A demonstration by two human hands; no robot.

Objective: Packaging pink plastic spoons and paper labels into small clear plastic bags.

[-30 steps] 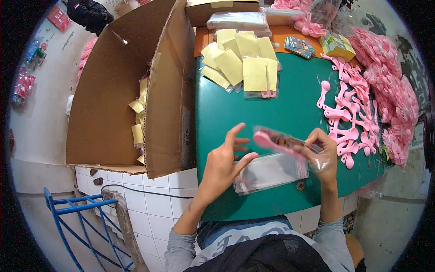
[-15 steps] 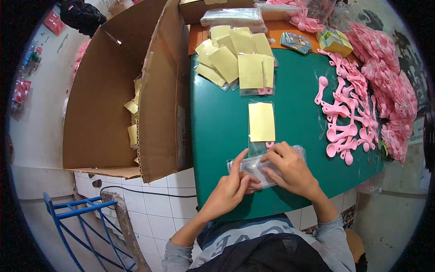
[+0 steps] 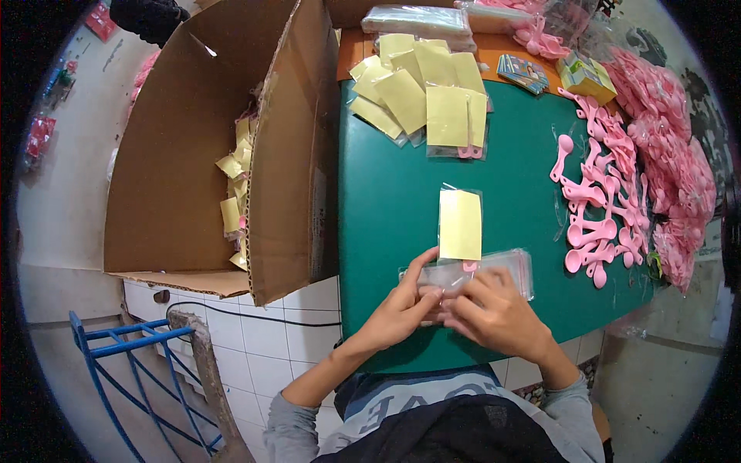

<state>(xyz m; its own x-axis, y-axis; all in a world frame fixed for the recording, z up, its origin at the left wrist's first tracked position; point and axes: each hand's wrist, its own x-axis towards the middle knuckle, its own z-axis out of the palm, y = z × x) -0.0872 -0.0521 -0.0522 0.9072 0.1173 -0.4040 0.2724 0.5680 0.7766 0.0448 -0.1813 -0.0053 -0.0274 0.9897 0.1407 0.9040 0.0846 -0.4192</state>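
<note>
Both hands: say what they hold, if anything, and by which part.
It cannot be told whether they grip anything: left hand and blurred right hand are at the near end of the yellow-card packet, over the clear bags.

Fingers (image 3: 417,268) touch clear bags (image 3: 520,268) near a yellow card (image 3: 461,224).

White floor tiles (image 3: 266,351) show past the near and left edges of a green tabletop (image 3: 386,201) with an orange band (image 3: 351,58) at its far edge, a blue tubular metal frame (image 3: 143,341) stands beyond its near-left corner, and a dark-blotched pale wall (image 3: 706,104) beyond its right edge.
</note>
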